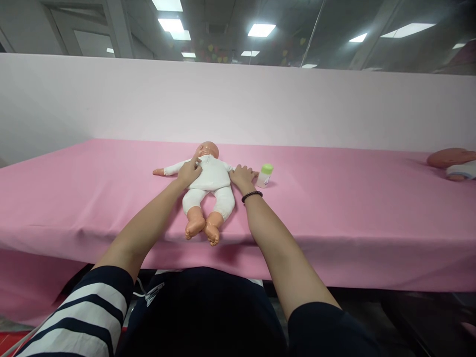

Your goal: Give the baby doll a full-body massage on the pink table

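As the two hands reach forward over the table, they lie apart, with one baby doll (210,176) between them, dressed in a white suit. The doll lies on its back on a pink tablecloth (334,208). Its long axis runs nearly straight away from the person, head pointing away and two bare feet (201,229) pointing back toward the wearer.

The left hand (189,171) rests on the doll's chest near the shoulder, fingers on the white suit; whether it grips the cloth, I cannot tell. One doll arm (174,168) stretches out beyond that hand. The right hand (242,177) sits low on the cloth against the doll's other side, not clamped on anything, and covers where that arm would lie.

Just past the right hand's fingers stands one small bottle (264,176) with a green cap (267,168). One beaded bracelet (252,197) circles the right wrist. Far off to the right of both hands, a second doll (449,163) lies partly cut off by the frame's edge. A striped sleeve (82,317) covers the left arm, a dark sleeve (320,329) the right.
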`<action>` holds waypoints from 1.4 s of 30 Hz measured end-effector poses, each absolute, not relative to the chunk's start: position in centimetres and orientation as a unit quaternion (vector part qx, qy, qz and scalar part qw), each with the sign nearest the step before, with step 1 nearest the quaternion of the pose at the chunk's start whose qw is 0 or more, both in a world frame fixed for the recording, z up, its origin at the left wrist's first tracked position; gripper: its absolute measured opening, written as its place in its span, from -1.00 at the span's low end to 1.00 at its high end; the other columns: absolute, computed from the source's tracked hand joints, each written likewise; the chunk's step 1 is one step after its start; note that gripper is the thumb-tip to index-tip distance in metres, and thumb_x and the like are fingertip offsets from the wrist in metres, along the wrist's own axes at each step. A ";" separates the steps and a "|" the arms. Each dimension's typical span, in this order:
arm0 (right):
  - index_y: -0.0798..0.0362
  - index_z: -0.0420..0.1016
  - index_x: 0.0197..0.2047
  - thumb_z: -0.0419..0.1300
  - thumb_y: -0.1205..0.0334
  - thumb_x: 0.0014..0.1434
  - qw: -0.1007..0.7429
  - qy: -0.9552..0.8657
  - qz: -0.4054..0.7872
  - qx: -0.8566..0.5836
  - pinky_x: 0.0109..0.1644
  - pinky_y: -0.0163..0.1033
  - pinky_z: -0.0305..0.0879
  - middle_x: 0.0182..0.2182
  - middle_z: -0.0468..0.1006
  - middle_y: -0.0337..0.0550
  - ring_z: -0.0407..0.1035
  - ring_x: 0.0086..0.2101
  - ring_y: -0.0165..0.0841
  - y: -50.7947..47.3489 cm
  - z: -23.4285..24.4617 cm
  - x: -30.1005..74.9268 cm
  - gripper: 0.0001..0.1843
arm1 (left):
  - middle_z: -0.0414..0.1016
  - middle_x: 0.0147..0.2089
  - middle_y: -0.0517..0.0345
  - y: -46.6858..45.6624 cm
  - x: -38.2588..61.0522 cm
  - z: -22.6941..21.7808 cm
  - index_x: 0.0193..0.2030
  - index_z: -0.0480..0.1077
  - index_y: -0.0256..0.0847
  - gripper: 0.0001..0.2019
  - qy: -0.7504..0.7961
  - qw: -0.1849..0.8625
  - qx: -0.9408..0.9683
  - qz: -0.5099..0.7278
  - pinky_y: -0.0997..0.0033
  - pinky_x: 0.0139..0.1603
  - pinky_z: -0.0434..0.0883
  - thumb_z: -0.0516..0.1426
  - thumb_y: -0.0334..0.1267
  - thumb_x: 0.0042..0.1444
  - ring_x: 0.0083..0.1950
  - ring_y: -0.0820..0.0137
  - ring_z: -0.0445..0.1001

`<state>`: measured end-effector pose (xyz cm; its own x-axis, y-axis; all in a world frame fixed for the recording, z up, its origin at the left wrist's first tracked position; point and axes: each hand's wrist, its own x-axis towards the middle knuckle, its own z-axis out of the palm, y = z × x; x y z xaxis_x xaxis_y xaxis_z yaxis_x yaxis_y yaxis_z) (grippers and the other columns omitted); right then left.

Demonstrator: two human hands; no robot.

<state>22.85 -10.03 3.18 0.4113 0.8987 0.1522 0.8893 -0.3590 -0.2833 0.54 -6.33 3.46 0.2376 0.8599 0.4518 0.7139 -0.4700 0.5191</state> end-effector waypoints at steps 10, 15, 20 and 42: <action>0.24 0.36 0.38 -0.09 0.14 0.44 0.152 -0.545 0.014 -0.824 0.39 0.44 -0.10 0.35 0.33 0.38 0.15 0.34 0.22 -9.7 3.0 22.7 -0.42 | 0.61 -0.25 0.08 -6.8 0.6 3.8 0.27 0.44 -0.20 -0.57 0.511 0.101 0.779 0.349 0.25 -0.09 0.42 0.07 -0.34 0.29 -0.15 0.18 0.57; 0.23 0.36 0.38 -0.08 0.13 0.45 0.154 -0.544 0.014 -0.825 0.39 0.46 -0.12 0.35 0.33 0.39 0.15 0.34 0.22 -9.6 3.0 22.7 -0.42 | 0.61 -0.24 0.07 -6.8 0.5 3.8 0.29 0.43 -0.20 -0.56 0.508 0.101 0.780 0.352 0.27 -0.11 0.41 0.08 -0.34 0.28 -0.15 0.18 0.57; 0.24 0.33 0.41 -0.08 0.13 0.45 0.151 -0.545 0.024 -0.825 0.42 0.44 -0.15 0.36 0.33 0.36 0.14 0.35 0.23 -9.9 3.3 22.6 -0.41 | 0.63 -0.16 0.07 -6.0 0.3 3.3 0.37 0.39 -0.16 -0.50 0.493 0.096 0.788 0.356 0.31 -0.10 0.40 0.10 -0.34 0.28 -0.13 0.20 0.57; 0.24 0.31 0.43 -0.10 0.12 0.46 0.141 -0.550 0.031 -0.823 0.41 0.47 -0.14 0.37 0.31 0.34 0.12 0.35 0.25 -9.9 3.5 22.3 -0.39 | 0.59 -0.27 0.08 -6.4 0.5 3.7 0.26 0.44 -0.20 -0.57 0.506 0.088 0.785 0.346 0.27 -0.09 0.42 0.08 -0.33 0.27 -0.14 0.18 0.57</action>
